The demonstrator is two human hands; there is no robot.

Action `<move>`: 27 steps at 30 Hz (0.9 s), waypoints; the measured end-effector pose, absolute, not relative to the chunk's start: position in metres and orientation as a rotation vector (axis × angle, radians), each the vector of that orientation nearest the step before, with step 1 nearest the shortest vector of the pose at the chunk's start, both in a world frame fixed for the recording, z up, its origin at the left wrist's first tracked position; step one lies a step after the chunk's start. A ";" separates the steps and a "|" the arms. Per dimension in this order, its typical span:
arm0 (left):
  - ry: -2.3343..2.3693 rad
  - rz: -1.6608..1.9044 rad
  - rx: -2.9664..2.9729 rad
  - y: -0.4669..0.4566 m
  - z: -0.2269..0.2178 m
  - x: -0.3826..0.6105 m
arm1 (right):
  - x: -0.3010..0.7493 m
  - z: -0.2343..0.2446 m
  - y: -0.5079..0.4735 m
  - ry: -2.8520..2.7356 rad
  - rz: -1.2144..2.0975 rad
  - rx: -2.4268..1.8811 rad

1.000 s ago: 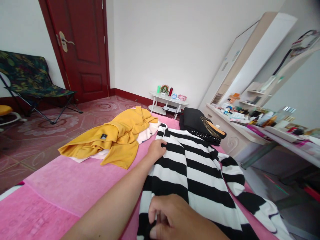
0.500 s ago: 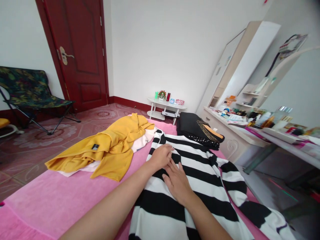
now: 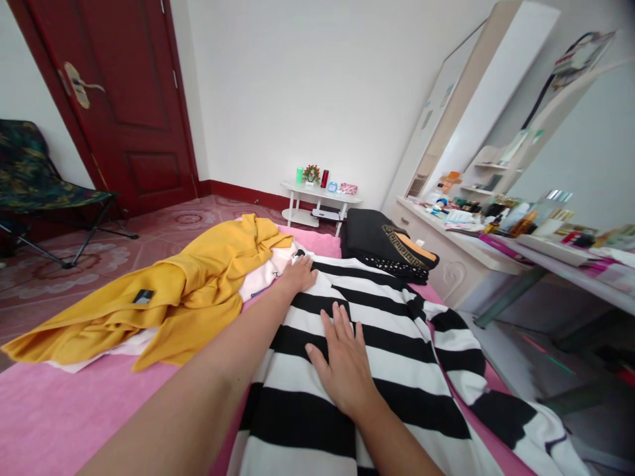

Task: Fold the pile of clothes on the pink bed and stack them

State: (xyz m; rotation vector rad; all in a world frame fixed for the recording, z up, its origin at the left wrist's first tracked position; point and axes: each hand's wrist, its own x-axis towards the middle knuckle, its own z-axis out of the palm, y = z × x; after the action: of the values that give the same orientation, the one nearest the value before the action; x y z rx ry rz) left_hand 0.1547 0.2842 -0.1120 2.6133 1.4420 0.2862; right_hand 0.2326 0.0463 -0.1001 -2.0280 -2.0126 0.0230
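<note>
Mustard-yellow cloth (image 3: 198,284) sprawls left of the striped top (image 3: 401,363), which lies spread over the pink cover (image 3: 59,410), with folded black clothes (image 3: 367,231) just past its far edge. One arm stretches out, the left hand (image 3: 299,274) at the top's shoulder, whether pinching I can't tell; the right hand (image 3: 344,363) rests flat mid-body, fingers loosely apart.
</note>
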 end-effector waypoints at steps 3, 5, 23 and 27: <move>1.490 0.305 2.603 0.281 -0.114 0.160 | 0.233 -0.101 0.048 -1.988 0.052 -2.067; 1.509 0.306 2.597 0.273 -0.114 0.160 | 0.233 -0.100 0.048 -1.979 0.081 -2.080; 1.003 0.103 2.775 0.073 -0.097 0.056 | 0.257 -0.065 -0.008 -2.194 0.548 -1.732; 0.899 -0.001 2.848 0.040 -0.058 0.044 | 0.311 -0.042 -0.049 -2.022 0.694 -1.737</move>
State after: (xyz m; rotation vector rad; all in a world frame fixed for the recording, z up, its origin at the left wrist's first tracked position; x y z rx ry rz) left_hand 0.0443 0.0399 -0.0583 2.8476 0.8992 -0.0010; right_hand 0.3112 -0.0486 -0.0418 -1.7373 -2.0220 0.6944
